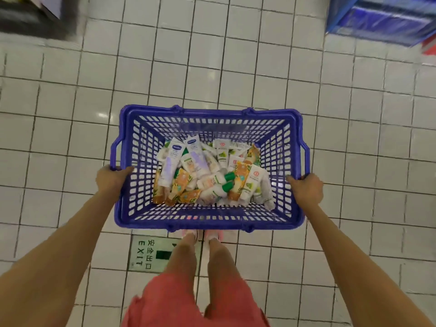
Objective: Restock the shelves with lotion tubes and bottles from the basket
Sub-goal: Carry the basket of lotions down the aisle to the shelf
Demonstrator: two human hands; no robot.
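Note:
A blue plastic basket (207, 223) hangs in front of me above the white tiled floor. Inside lies a heap of several lotion tubes and bottles (207, 173): white tubes with purple labels, orange patterned tubes, and white bottles with green caps. My left hand (111, 179) grips the basket's left rim. My right hand (305, 188) grips the right rim. Both arms are stretched out, holding the basket level. The basket's two side handles are folded down.
A dark shelf base (35, 17) shows blurred at the top left. Blue packaged goods (382, 17) sit at the top right. A green exit sign (151, 256) is set in the floor by my feet.

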